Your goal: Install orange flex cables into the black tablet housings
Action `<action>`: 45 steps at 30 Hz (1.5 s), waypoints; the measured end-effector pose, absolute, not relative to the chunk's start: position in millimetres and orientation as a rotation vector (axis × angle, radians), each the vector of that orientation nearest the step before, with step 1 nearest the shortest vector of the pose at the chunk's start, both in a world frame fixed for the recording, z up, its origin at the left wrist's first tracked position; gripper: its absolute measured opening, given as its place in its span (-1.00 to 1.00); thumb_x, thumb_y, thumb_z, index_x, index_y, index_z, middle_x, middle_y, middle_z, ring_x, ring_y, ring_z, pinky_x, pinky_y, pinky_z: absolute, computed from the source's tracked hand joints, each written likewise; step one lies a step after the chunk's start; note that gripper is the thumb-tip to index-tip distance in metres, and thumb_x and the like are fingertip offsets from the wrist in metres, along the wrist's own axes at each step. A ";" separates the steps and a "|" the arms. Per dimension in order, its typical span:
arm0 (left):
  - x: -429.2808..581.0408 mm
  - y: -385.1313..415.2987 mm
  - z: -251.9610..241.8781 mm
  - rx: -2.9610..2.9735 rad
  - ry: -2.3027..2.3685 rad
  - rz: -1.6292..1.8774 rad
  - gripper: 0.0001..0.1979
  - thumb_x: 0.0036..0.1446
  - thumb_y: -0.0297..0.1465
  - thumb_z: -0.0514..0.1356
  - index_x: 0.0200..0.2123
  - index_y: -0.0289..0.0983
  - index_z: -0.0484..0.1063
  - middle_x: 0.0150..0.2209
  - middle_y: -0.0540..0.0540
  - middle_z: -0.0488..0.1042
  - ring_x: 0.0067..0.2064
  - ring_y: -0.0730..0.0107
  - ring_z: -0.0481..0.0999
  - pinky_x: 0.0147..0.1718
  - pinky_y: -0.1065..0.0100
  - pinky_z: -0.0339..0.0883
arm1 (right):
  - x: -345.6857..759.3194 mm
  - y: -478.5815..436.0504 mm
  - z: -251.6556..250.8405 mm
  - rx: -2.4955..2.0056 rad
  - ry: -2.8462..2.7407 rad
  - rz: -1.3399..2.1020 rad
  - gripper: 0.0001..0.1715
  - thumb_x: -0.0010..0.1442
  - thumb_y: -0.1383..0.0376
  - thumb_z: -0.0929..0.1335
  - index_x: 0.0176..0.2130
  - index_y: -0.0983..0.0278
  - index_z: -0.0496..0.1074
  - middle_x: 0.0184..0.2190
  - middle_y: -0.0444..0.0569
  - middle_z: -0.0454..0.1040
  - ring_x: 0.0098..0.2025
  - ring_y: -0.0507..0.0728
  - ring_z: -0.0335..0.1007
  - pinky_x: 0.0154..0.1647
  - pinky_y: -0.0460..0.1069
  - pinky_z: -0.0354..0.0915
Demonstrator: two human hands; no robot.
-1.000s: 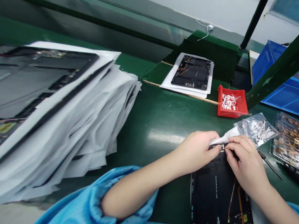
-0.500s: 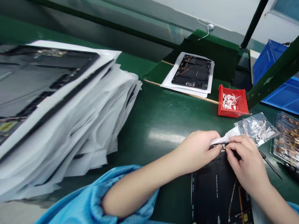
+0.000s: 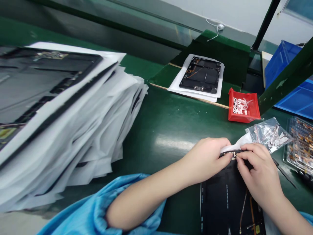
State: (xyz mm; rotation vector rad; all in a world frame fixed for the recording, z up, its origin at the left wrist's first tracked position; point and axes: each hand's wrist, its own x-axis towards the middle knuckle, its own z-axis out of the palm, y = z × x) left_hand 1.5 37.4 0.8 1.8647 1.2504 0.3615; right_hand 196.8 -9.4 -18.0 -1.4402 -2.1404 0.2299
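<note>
Right hand (image 3: 259, 173) shifted, film (image 3: 234, 148) flattened — grip hidden

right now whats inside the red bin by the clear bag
The red bin holds a loose heap of small white strips; its floor beneath them is covered.

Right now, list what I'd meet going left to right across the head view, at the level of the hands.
Stack of tablets on white sheets → left hand → right hand → clear tray of parts
</note>
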 end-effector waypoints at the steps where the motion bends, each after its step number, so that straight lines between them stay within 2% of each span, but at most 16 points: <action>1: 1.6 37.6 0.8 1.868 1.251 0.360 -0.87 0.18 -0.38 0.17 -0.37 -0.21 0.50 -0.44 0.04 0.53 -0.39 0.34 0.50 -0.46 0.38 0.08 | 196.5 -9.6 -18.0 -1.452 -2.123 0.253 -0.87 0.28 0.40 0.36 -0.30 0.20 0.51 -0.17 0.00 0.54 -0.06 0.21 0.40 0.02 0.16 0.36; 10: 2.1 37.4 1.3 1.880 1.239 0.361 -0.88 0.18 -0.39 0.16 -0.39 -0.21 0.47 -0.47 0.06 0.50 -0.43 0.38 0.46 -0.47 0.37 0.03 | 198.7 -5.7 -18.9 -1.570 -2.009 0.481 -0.90 0.22 0.33 0.38 -0.33 0.15 0.51 -0.14 -0.03 0.53 -0.04 0.21 0.42 0.00 0.12 0.33; 17: 1.6 37.5 0.7 1.872 1.236 0.375 -0.88 0.19 -0.37 0.18 -0.33 -0.19 0.52 -0.45 0.06 0.52 -0.41 0.37 0.48 -0.47 0.37 0.04 | 202.1 -3.3 -15.5 -1.617 -1.938 0.600 -0.92 0.20 0.28 0.40 -0.35 0.13 0.53 -0.14 -0.05 0.53 -0.03 0.20 0.43 0.05 0.13 0.29; 25: 1.0 37.1 -1.1 1.878 1.220 0.374 -0.89 0.19 -0.38 0.17 -0.38 -0.19 0.48 -0.47 0.08 0.49 -0.43 0.38 0.46 -0.48 0.37 0.05 | 204.8 -0.6 -13.8 -1.646 -1.849 0.799 -0.89 0.19 0.26 0.39 -0.36 0.12 0.55 -0.12 -0.09 0.52 -0.05 0.15 0.47 0.03 0.07 0.30; 38: 2.4 36.0 3.4 1.884 1.238 0.327 -0.86 0.19 -0.39 0.14 -0.36 -0.20 0.49 -0.47 0.04 0.50 -0.43 0.36 0.46 -0.48 0.37 0.04 | 200.2 -0.4 -7.1 -1.610 -1.921 0.765 -0.85 0.18 0.33 0.36 -0.40 0.16 0.51 -0.20 -0.05 0.55 -0.10 0.18 0.47 -0.03 0.09 0.34; 45: 2.6 36.1 4.2 1.870 1.235 0.311 -0.88 0.17 -0.40 0.15 -0.40 -0.20 0.45 -0.47 0.06 0.49 -0.43 0.37 0.45 -0.47 0.38 0.04 | 201.7 1.5 -8.2 -1.641 -1.826 0.880 -0.87 0.13 0.33 0.38 -0.44 0.16 0.53 -0.20 -0.08 0.54 -0.13 0.15 0.50 -0.04 0.06 0.32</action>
